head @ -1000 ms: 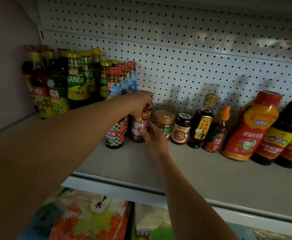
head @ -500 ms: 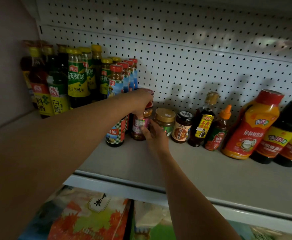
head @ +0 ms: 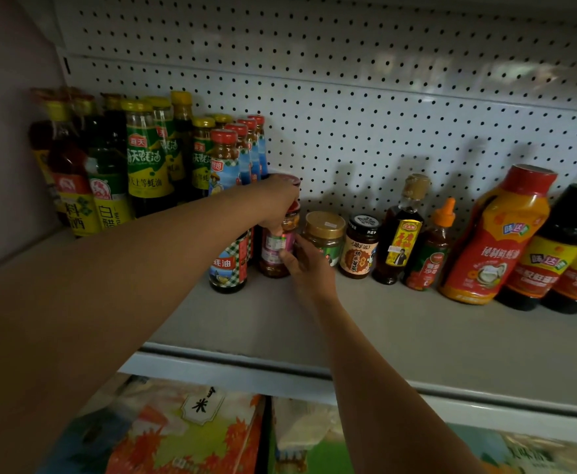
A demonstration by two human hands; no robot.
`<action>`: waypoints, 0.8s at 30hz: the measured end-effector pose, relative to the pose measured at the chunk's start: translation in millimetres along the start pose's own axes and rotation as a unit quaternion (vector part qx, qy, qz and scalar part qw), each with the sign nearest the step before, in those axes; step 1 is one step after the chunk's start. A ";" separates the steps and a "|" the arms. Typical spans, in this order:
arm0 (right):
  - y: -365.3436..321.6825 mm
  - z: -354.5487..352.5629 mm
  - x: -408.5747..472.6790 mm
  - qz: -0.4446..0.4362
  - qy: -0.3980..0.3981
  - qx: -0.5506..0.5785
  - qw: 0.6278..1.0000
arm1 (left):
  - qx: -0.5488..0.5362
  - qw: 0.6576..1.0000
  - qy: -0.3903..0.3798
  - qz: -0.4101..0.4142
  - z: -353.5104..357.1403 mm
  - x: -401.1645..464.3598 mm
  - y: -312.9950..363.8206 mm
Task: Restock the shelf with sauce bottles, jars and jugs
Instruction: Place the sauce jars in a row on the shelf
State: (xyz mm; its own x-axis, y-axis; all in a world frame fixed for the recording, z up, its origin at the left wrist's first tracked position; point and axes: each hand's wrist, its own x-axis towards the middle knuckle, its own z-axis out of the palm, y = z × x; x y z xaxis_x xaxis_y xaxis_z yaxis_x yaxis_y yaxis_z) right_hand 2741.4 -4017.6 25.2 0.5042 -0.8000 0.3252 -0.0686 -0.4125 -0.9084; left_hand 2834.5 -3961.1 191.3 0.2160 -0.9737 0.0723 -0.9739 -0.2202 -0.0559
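1. Left hand [head: 278,200] curls over the top of the jar [head: 276,249].
2. Right hand [head: 309,268] pinches the jar's side.
3. Jar stands on the shelf [head: 400,333], under the left grip, beside the gold-lid jar [head: 324,236].

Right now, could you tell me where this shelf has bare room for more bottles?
Free: the shelf's front strip, and behind the gold-lid jar along the pegboard. Crowded: the left bottle cluster and the right-end bottles.

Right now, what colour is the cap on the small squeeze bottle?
Orange cap, clearest in the head view.
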 end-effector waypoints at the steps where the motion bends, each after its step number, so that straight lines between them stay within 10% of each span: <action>1: -0.6 -0.1 -0.3 0.002 0.000 -0.002 1.000 | 0.001 1.000 0.003 0.004 1.6 0.7 -1.2; 17: -27.0 -40.7 -56.5 0.049 0.078 -0.125 0.988 | -0.068 0.995 0.049 0.046 7.6 -45.7 9.2; 24: -66.5 -102.5 -116.5 -0.004 -0.017 -0.331 0.943 | -0.154 0.983 0.084 -0.059 31.8 -144.4 36.4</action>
State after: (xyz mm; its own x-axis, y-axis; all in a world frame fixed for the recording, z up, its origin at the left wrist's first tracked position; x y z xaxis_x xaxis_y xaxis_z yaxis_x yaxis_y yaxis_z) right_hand 2599.0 -3941.6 74.7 0.5331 -0.7860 0.3130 -0.5816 -0.6092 -0.5392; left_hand 2770.1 -3830.4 147.2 0.3397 -0.9130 0.2260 -0.9234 -0.2781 0.2644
